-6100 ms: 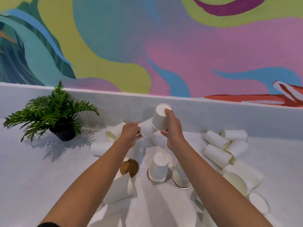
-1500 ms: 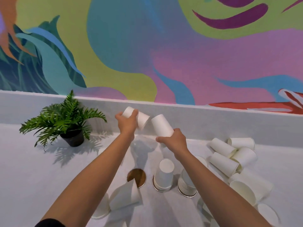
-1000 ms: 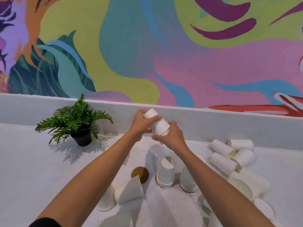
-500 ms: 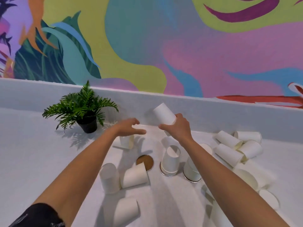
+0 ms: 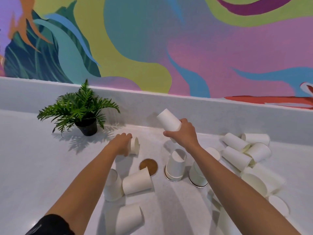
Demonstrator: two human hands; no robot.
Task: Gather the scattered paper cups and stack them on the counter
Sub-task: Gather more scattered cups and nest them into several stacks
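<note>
We can read no words, numbers, brands or signs here. The paper cups (image 5: pixel 137 183) show plain white sides, the wall mural (image 5: pixel 135 39) is only coloured shapes, and the dark sleeve (image 5: pixel 49 224) carries faint marks too blurred for us to read.

Matt white paper cups (image 5: pixel 170 122); smooth counter (image 5: pixel 33 158).
</note>
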